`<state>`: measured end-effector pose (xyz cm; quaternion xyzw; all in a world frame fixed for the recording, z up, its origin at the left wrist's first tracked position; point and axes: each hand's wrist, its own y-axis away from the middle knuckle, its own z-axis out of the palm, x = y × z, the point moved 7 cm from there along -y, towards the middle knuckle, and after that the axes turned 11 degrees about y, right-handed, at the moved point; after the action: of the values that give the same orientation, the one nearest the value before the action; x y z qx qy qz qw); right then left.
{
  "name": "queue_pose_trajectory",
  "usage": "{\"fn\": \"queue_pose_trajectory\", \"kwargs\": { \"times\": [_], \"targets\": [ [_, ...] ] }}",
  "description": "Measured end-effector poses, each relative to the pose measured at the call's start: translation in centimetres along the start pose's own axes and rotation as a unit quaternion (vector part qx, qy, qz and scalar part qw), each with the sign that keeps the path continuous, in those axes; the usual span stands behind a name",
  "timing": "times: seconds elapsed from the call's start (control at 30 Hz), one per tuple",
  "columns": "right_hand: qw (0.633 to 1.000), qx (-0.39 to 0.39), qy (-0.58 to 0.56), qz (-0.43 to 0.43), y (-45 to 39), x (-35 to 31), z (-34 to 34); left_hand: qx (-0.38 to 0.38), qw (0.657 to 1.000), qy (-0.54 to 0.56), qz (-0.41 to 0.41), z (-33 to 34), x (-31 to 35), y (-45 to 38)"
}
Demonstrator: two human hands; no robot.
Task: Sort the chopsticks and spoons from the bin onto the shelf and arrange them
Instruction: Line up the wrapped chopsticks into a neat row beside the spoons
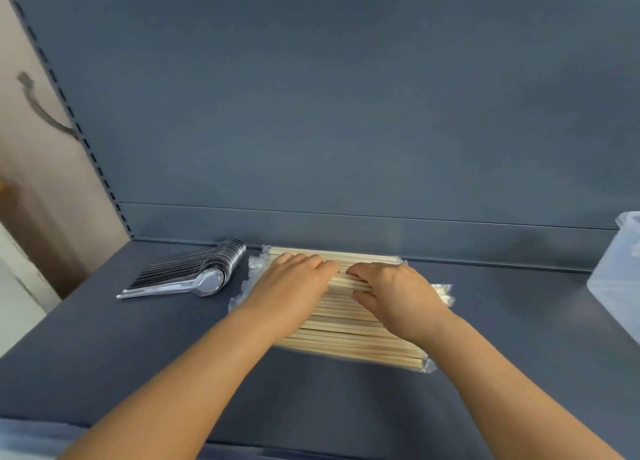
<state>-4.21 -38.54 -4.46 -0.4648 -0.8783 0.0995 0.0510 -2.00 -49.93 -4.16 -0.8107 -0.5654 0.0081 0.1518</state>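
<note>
Backdrop: dark grey-blue metal shelving panel (346, 113) rising beyond both hands, with a slotted upright post (69, 113) far off past the left hand.
Surface: flat grey-blue metal shelf (519, 338) under both forearms, stretching out to either side of the hands.
Chopsticks: pale wooden chopsticks in clear plastic sleeves (346, 335), laid side by side in a wide flat stack directly beneath both hands, running crosswise from left hand to right hand; sleeve ends sticking out beyond the outer edge of each hand.
Left hand: left hand (294, 286) palm down on the upper part of the stack, fingers bent at the tips and pressing on a few sticks; fingertips nearly meeting those of the other hand.
Right hand: right hand (398, 293) palm down on the same stack, fingers curled over the same few sticks, thumb tucked on the near side; looks like a light pinch, though blur leaves the exact hold unclear.
Spoons: shiny silver metal spoons (194, 276) fanned in an overlapping row just outside the left hand, bowls toward the back panel, handles pointing away leftward; apart from the chopsticks.
Bin: translucent white plastic bin (616, 269) well out beyond the right hand, cut off by the edge of view; contents not discernible.
</note>
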Motion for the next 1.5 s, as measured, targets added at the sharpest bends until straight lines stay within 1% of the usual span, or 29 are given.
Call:
{"fn": "queue_pose_trajectory", "kwargs": {
  "times": [0.1, 0.27, 0.4, 0.6, 0.77, 0.83, 0.93, 1.0, 1.3, 1.5],
  "targets": [
    [1.000, -0.007, 0.014, -0.007, -0.4, -0.4, 1.2, -0.008, 1.000, 0.014, -0.014, 0.6, -1.8, 0.4],
    [1.000, 0.008, 0.025, 0.017, -1.0, -0.1, 2.2, -0.020, 0.998, 0.043, -0.042, 1.7, -3.5, 0.5],
    [0.999, -0.004, 0.018, 0.035, -0.6, 0.1, 2.9, -0.044, 0.997, 0.057, -0.038, 2.9, -3.6, 0.4],
    [0.998, -0.038, -0.001, 0.049, 0.0, 0.1, 3.3, -0.087, 0.987, 0.127, -0.052, 3.5, -3.8, 0.6],
    [0.996, -0.067, -0.041, 0.042, 0.7, -0.8, 3.4, -0.090, 0.990, 0.107, -0.031, 3.1, -3.2, 1.2],
    [0.995, -0.080, -0.037, 0.035, 1.2, -1.3, 3.6, -0.101, 0.990, 0.091, -0.030, 3.3, -3.0, 1.8],
    [0.991, -0.129, -0.016, 0.043, 2.3, -2.1, 4.4, -0.126, 0.988, 0.083, -0.036, 4.0, -2.8, 2.9],
    [0.989, -0.141, -0.018, 0.045, 2.9, -2.7, 4.7, -0.135, 0.987, 0.079, -0.029, 4.5, -2.6, 3.5],
    [0.984, -0.171, 0.037, 0.045, 4.6, -4.1, 5.1, -0.162, 0.984, 0.061, -0.034, 5.5, -1.9, 5.3],
    [0.985, -0.165, 0.006, 0.049, 5.3, -4.3, 5.1, -0.163, 0.983, 0.074, -0.040, 5.4, -1.6, 6.2]
  ]
}}
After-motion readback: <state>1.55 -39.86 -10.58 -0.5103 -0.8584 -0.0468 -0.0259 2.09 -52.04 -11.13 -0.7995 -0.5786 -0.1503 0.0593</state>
